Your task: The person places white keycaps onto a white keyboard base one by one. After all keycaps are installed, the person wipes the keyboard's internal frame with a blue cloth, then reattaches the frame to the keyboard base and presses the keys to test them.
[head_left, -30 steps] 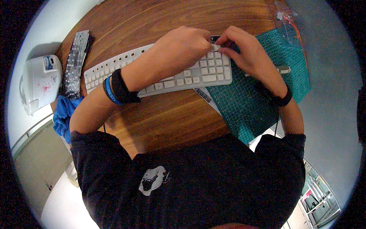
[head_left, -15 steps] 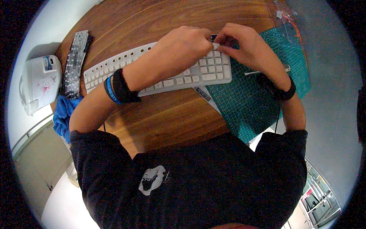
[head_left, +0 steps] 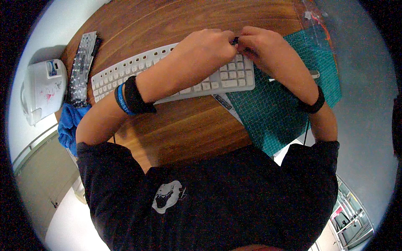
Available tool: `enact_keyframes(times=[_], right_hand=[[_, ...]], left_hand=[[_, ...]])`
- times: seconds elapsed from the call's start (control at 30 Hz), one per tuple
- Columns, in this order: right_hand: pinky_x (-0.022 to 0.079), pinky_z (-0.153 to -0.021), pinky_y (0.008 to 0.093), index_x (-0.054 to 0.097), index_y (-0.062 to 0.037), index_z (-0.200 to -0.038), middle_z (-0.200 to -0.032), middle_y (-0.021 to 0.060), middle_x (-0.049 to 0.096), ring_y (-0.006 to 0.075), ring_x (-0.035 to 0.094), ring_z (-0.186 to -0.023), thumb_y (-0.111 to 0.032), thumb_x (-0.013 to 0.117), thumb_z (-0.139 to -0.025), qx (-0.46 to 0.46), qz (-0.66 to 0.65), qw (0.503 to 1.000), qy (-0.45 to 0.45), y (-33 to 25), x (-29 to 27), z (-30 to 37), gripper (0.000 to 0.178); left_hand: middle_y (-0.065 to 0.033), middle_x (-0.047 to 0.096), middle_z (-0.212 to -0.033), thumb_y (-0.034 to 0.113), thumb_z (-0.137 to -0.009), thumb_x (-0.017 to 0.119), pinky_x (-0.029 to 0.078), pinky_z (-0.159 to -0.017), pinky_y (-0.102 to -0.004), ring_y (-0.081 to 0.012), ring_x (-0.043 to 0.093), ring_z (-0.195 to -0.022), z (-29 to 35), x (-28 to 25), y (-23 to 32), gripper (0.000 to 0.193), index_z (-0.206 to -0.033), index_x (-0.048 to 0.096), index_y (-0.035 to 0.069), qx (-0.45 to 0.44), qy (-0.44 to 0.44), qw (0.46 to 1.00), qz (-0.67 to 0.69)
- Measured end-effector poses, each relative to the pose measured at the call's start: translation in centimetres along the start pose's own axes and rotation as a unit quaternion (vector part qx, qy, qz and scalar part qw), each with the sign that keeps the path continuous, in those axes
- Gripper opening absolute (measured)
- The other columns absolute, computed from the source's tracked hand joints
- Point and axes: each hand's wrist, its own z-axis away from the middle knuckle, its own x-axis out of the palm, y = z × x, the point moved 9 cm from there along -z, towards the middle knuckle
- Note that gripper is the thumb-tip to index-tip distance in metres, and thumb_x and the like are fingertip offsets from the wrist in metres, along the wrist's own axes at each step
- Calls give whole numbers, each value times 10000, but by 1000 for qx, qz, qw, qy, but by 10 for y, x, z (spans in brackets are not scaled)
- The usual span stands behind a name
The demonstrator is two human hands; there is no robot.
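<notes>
White keyboard, one; hands, two

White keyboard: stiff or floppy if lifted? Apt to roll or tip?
The white keyboard is probably stiff: its long shell looks like hard plastic. It seems unlikely to roll or tip, lying broad and low across the wooden table and green cutting mat.

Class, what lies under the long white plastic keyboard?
The brown wooden table and green gridded cutting mat show along the edges of the keyboard; what lies fully beneath is covered.
</notes>
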Motion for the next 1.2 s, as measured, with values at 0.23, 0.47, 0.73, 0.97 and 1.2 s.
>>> enact_keyframes(times=[0.23, 0.47, 0.73, 0.97, 1.2], right_hand=[[557, -803, 498, 708, -50, -975, -970, 164, 683, 405, 681, -924, -151, 672, -890, 17, -49, 999, 10, 7, -1, 4, 137], [561, -803, 490, 712, -68, -947, -962, 150, 655, 397, 681, -925, -216, 703, -899, 34, -71, 995, 57, 2, -5, 5, 155], [562, -825, 496, 728, -72, -990, -1063, 149, 676, 408, 682, -947, -231, 679, -924, 8, -53, 999, 9, 4, -1, -3, 179], [561, -891, 394, 621, -67, -1348, -1125, 156, 656, 325, 678, -1012, -120, 673, -975, 11, -71, 989, 130, 66, -31, -24, 380], [514, -981, 479, 304, -126, -1595, -1243, 278, 580, 436, 614, -1129, -189, 661, -994, 138, -18, 984, 107, 175, -12, -101, 703]], left_hand=[[-190, 666, -1061, 97, -955, 579, 589, -878, -461, -393, 689, -995, 9, -5, 7, 209, -1101, 672, -21, 29, 9, 1000, 2], [-176, 600, -1162, 57, -895, 569, 585, -920, -424, -370, 620, -1080, 12, -1, 16, 250, -1090, 665, -66, 33, -51, 998, -25], [-169, 615, -1157, 24, -854, 594, 594, -916, -418, -368, 631, -1039, 12, 0, 12, 187, -976, 713, -53, 48, -41, 998, -14], [-222, 689, -1117, 63, -885, 586, 559, -926, -497, -436, 667, -1017, -16, -13, -60, 246, -1087, 709, -6, 19, -21, 997, 71], [-289, 663, -1101, 130, -973, 562, 535, -909, -534, -476, 647, -1038, -90, 18, -156, 414, -1353, 549, -35, -61, 91, 991, 83]])
